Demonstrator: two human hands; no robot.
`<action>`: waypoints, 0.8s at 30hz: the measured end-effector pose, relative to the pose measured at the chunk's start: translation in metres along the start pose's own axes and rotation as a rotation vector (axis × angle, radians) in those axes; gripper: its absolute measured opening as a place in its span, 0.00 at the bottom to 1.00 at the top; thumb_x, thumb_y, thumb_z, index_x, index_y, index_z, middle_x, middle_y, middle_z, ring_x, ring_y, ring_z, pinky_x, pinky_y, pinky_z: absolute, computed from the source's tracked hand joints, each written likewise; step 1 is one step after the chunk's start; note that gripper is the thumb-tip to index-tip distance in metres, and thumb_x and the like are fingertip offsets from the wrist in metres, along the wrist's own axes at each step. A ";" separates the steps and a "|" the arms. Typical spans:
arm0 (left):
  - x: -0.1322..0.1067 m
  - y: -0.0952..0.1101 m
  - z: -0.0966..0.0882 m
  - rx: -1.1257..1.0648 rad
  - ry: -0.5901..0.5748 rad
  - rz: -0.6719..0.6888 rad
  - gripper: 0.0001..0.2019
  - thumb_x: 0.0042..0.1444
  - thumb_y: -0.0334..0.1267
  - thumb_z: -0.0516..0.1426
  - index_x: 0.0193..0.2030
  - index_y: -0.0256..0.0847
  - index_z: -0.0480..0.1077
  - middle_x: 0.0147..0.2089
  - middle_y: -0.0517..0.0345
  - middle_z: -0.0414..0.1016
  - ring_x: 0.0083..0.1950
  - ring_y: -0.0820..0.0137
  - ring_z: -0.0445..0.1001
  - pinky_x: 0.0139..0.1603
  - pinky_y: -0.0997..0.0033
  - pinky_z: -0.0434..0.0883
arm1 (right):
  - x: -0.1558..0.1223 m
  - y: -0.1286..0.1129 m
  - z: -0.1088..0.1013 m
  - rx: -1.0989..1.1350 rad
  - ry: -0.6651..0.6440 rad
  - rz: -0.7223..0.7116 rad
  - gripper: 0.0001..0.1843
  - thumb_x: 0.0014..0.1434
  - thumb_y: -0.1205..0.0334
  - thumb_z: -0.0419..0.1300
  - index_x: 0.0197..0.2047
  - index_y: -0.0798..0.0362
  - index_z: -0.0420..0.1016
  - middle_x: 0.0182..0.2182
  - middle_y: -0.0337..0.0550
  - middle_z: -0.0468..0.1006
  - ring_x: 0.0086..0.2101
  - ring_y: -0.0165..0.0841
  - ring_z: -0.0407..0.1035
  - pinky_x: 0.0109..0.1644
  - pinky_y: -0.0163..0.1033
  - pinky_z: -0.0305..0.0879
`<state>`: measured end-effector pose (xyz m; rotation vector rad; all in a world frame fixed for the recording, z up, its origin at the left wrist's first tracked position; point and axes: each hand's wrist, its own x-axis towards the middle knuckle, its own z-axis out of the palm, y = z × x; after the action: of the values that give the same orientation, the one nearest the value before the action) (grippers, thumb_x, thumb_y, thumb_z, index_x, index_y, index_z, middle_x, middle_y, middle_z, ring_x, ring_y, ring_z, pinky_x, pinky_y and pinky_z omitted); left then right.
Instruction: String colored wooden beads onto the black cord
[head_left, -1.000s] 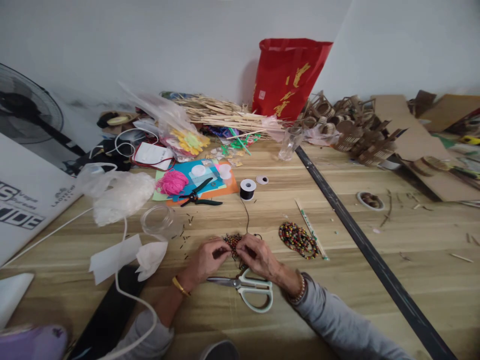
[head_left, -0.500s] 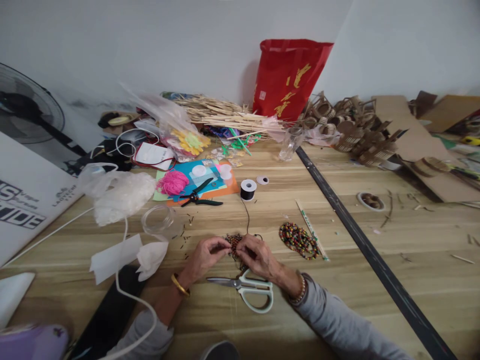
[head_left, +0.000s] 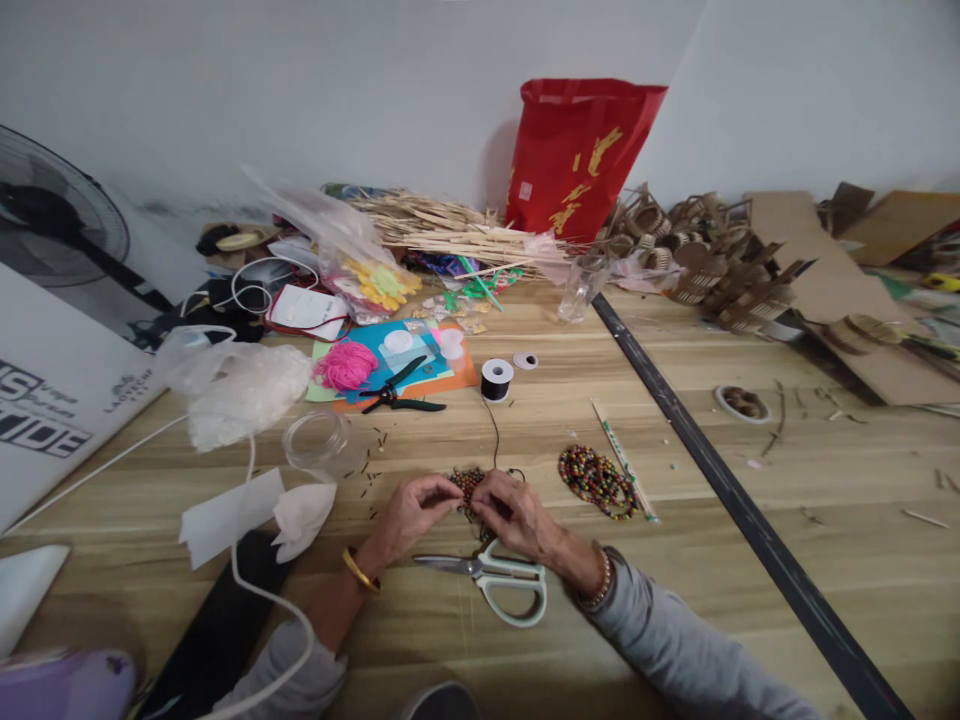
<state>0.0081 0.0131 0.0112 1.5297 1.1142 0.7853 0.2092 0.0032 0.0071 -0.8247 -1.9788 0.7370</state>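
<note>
Brown beads lie bunched on the table between my two hands. My left hand is closed in a pinch at their left side; what sits in the fingertips is too small to make out. From the right, my right hand pinches too, close to the beads, and its fingers hide what they hold. A dark cord runs from a spool down to my right hand. Just below my hands lie scissors with pale green handles, blades pointing left. A coil of multicoloured beads rests to the right.
Black pliers and pink yarn lie on coloured paper. A clear round container stands at left, a drinking glass farther back. A dark strip crosses the table at right. A white cable passes over my left sleeve.
</note>
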 end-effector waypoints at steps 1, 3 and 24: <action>0.000 0.001 0.000 -0.005 -0.002 0.000 0.08 0.50 0.38 0.61 0.32 0.35 0.76 0.32 0.54 0.79 0.34 0.67 0.75 0.39 0.71 0.72 | 0.000 0.000 0.000 -0.002 0.000 -0.002 0.09 0.65 0.62 0.53 0.33 0.53 0.69 0.27 0.42 0.71 0.28 0.31 0.65 0.31 0.34 0.61; 0.000 0.002 0.000 -0.006 -0.011 0.002 0.08 0.50 0.39 0.61 0.32 0.35 0.76 0.32 0.54 0.79 0.34 0.67 0.75 0.39 0.71 0.72 | 0.000 -0.001 0.000 -0.006 -0.002 -0.005 0.09 0.65 0.62 0.53 0.33 0.53 0.69 0.27 0.42 0.71 0.28 0.31 0.65 0.31 0.34 0.61; -0.001 0.004 0.001 -0.007 -0.021 0.004 0.07 0.49 0.37 0.61 0.31 0.35 0.75 0.31 0.54 0.77 0.34 0.67 0.74 0.40 0.70 0.70 | 0.000 -0.001 0.001 -0.014 -0.011 -0.010 0.08 0.64 0.63 0.54 0.33 0.53 0.69 0.27 0.42 0.71 0.28 0.31 0.66 0.31 0.33 0.62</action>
<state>0.0094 0.0118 0.0153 1.5311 1.0924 0.7736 0.2084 0.0024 0.0075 -0.8205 -1.9988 0.7243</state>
